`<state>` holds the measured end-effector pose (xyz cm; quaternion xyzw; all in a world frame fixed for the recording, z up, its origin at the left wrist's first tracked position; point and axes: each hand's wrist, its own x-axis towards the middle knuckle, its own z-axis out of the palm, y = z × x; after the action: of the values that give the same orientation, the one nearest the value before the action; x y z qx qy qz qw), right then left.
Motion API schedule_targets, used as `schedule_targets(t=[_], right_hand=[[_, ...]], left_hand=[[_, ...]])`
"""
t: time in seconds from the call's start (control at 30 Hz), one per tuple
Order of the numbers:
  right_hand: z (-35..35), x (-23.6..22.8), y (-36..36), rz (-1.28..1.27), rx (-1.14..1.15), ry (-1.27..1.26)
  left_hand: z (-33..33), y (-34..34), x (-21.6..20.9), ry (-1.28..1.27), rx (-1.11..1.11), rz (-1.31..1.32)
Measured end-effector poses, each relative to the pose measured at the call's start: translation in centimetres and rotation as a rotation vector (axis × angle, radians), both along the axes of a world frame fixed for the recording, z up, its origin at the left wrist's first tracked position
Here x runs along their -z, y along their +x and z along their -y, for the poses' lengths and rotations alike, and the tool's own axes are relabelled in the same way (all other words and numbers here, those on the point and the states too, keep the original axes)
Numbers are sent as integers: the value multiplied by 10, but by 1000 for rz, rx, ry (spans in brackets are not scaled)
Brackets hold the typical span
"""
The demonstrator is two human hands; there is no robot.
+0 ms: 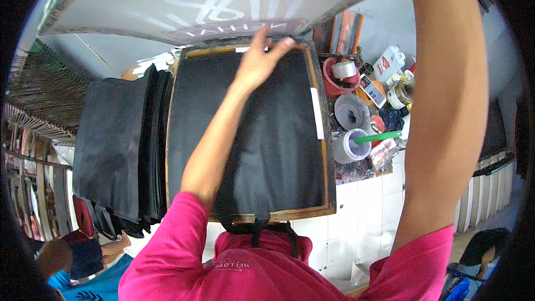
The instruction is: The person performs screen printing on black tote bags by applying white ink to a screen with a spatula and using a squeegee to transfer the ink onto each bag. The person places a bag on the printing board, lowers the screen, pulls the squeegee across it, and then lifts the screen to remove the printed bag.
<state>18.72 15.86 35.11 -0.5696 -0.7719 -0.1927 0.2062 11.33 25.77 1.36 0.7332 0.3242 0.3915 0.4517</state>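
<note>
A black fabric bag (273, 134) lies flat on a wood-edged board (330, 173) in front of me, its strap hanging over the near edge. My left hand (259, 62) is over the far end of the bag, fingers spread and holding nothing; whether it touches the cloth I cannot tell. Above the board, a large printing screen (223, 8) with pale lettering stands raised and tilted. My right arm stretches up along the right side, and its hand is out of the picture beyond the top edge.
Left of the board is a thick stack of black bags (114, 139). On the right stand a white tub (348, 150) with a green-handled tool (379, 137), a grey bowl (352, 112), a red bucket (334, 86) and a white jug (388, 64). Other people are at the lower left and right.
</note>
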Motion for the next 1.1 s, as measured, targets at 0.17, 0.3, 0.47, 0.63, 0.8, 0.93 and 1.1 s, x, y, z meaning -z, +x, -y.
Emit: schedule_targets(t=[0.17,0.3,0.47,0.63,0.8,0.93,1.1], right_hand=[[57,55,12,338,-244,86],[68,83,-31,-192,-61,-440],[-39,178,14,-241,83,-411],[-162,317,53,-91,262,-427],[-198,358,29,-19,343,-533],[-174,343,28,-41,252,-431],[-107,355,19,-116,97,-194]], left_hand=[[84,-150,-101,43,99,638],[170,-277,-63,-198,47,476],[271,-325,45,-912,-27,499],[286,-312,66,-1357,-243,640],[285,-314,80,-1541,-409,624],[273,-312,72,-1482,-378,443],[259,-324,72,-1457,-270,265]])
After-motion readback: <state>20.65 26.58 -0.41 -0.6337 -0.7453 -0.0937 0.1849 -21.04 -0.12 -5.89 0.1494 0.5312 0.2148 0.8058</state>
